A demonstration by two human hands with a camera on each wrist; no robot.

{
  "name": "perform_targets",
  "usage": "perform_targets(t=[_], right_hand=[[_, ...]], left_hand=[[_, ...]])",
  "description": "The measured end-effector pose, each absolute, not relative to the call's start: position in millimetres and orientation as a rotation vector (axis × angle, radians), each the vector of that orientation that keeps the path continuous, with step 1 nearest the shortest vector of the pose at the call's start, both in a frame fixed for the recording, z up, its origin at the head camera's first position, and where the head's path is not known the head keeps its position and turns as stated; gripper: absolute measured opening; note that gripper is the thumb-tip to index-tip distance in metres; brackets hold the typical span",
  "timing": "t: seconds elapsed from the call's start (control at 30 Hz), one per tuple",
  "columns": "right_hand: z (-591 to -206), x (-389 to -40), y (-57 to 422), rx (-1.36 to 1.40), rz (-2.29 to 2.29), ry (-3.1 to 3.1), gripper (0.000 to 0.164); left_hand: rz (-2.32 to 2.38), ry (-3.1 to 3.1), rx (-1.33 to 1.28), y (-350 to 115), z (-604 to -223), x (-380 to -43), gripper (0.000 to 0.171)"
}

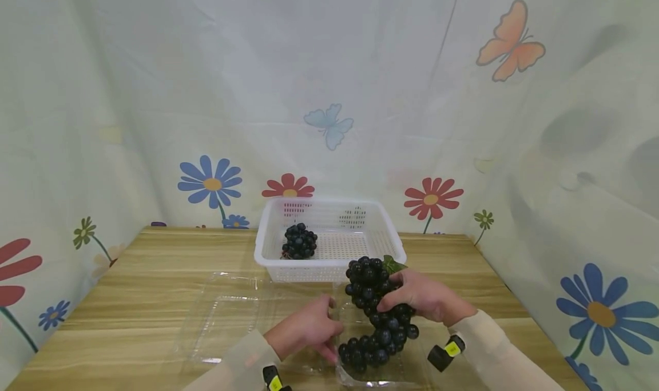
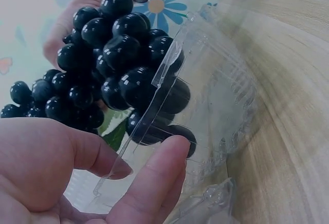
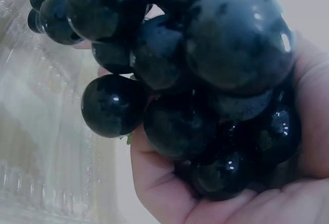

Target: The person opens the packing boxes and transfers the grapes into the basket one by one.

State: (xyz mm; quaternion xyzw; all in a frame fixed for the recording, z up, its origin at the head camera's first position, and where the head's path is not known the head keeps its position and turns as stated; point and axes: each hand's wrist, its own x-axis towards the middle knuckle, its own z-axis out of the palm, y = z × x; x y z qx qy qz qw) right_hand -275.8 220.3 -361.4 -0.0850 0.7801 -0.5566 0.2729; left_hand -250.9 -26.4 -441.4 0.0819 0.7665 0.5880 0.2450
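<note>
A long bunch of dark grapes (image 1: 368, 274) hangs in my right hand (image 1: 424, 296), whose fingers and thumb curl round its upper part. A green leaf (image 1: 393, 264) shows at its top. The bunch's lower end lies inside a clear plastic box (image 1: 412, 359), near its left wall. At that wall my left hand (image 1: 309, 325) grips the rim, thumb on one side and fingers on the other. In the left wrist view, grapes (image 2: 123, 52) press close against the clear wall (image 2: 221, 100). Grapes (image 3: 175, 126) fill the right palm in the right wrist view.
Behind the box stands a white plastic basket (image 1: 329, 263) with a smaller bunch of dark grapes (image 1: 300, 242) in it. Left of my left hand lies another clear plastic tray or lid (image 1: 231, 322). A flowered curtain (image 1: 329, 65) surrounds the wooden table (image 1: 128, 299).
</note>
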Motion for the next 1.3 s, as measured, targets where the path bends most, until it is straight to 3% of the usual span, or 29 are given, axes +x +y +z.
perform_targets(t=[0.37,0.73,1.3], right_hand=[[-353.1,-278.2,220.4,-0.204,-1.505,2.118,0.067],[-342.5,-283.4,226.2,-0.221,-1.512,2.099,0.067],[-330.6,-300.8,232.7,-0.228,-1.551,2.119,0.052]], left_hand=[[1.615,2.093,0.232,-26.7,-442.0,-250.7,0.062],[1.635,2.099,0.21,-25.1,-442.6,-250.5,0.056],[1.653,2.074,0.204,-25.2,-441.8,-249.4,0.069]])
